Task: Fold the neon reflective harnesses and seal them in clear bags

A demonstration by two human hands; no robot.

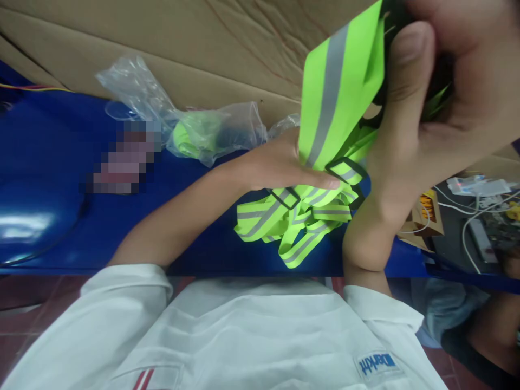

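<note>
A neon-yellow reflective strap (329, 92) with a grey stripe runs between my two hands. My right hand (430, 92) is raised close to the camera at the upper right, its thumb and fingers closed on the strap's upper part. Lower down, my left hand (292, 168) is closed around the gathered strap, with the thumb lying across it. Black buckles, one a slider (287, 198), show on the strap beside my left thumb. Loose loops of strap (300, 249) hang or lie below my left hand over the blue table.
Clear plastic bags (227, 130), one with a neon-yellow roll inside, lie at the back of the blue table (49, 157). A blurred-out object (125, 157) with a cable is at left. Cardboard (162, 32) stands behind. Right are a small box (430, 216), white cables and another person's arm (495, 336).
</note>
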